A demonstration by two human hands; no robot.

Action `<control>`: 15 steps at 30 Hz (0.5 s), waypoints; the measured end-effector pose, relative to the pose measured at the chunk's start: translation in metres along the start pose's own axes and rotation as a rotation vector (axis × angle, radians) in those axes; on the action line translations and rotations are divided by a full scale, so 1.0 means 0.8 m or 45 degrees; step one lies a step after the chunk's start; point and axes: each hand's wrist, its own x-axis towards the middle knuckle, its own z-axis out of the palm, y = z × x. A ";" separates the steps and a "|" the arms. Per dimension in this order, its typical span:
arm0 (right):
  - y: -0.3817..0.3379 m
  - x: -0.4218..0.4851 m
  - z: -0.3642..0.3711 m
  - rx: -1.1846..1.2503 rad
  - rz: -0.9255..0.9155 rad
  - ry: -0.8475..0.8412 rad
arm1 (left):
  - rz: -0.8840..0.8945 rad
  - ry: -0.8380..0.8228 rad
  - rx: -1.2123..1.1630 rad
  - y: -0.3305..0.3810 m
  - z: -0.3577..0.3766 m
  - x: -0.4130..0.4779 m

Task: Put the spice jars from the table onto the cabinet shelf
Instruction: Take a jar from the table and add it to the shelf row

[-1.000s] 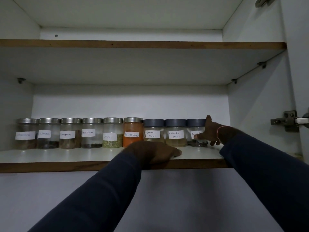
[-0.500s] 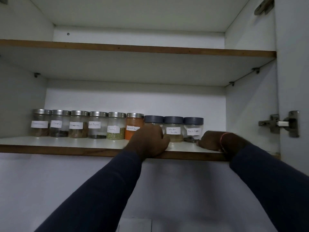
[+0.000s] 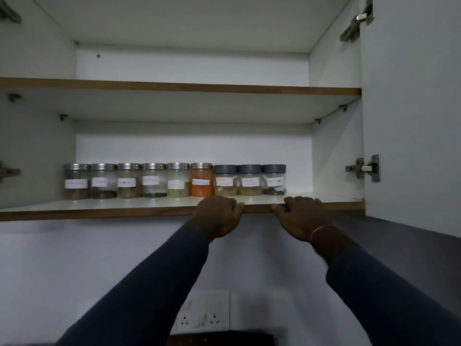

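Since nine spice jars (image 3: 177,181) stand upright in one close row at the back of the cabinet shelf (image 3: 99,205), the placing step seems to be at its end. The dark-lidded jar labelled black pepper (image 3: 274,180) closes the row at its 3 o'clock end, and bare shelf lies beyond it.

No jar is in either grip. The left hand (image 3: 217,217) sits on the front edge of the shelf, at 6 o'clock from the first dark-lidded jar. Its grip is loosely clenched and holds nothing. The right hand (image 3: 303,216) is at 5 o'clock from the pepper jar, with bent fingers over the edge and the thumb against the brown front strip. I cannot tell whether this grip really clasps the board or only rests there.

The worktop is not in view, so I cannot tell whether jars are waiting there. In my judgement the next move is to lower both arms and look down. If a jar is left, it goes to 3 o'clock of the pepper jar; if none, the open door (image 3: 411,108) may be closed.

One second ago the right hand touched the pepper jar and the left lay flat deeper on the shelf. Both have since drawn back toward 6 o'clock, to the edge. The jars have not moved. The view is farther back, and a wall socket (image 3: 204,318) shows at 6 o'clock.
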 end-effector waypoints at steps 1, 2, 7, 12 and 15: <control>-0.017 -0.009 0.002 0.025 -0.008 0.030 | 0.000 -0.010 0.009 -0.008 -0.008 -0.011; -0.031 -0.015 0.002 0.060 -0.027 0.062 | 0.008 -0.030 0.044 -0.013 -0.018 -0.020; -0.143 -0.037 -0.007 0.202 -0.189 -0.043 | -0.044 -0.181 0.334 -0.082 -0.091 -0.097; -0.315 -0.051 -0.039 0.442 -0.474 -0.196 | -0.162 -0.219 0.724 -0.188 -0.219 -0.208; -0.432 -0.076 -0.077 0.558 -0.704 -0.144 | -0.244 -0.082 0.962 -0.240 -0.325 -0.271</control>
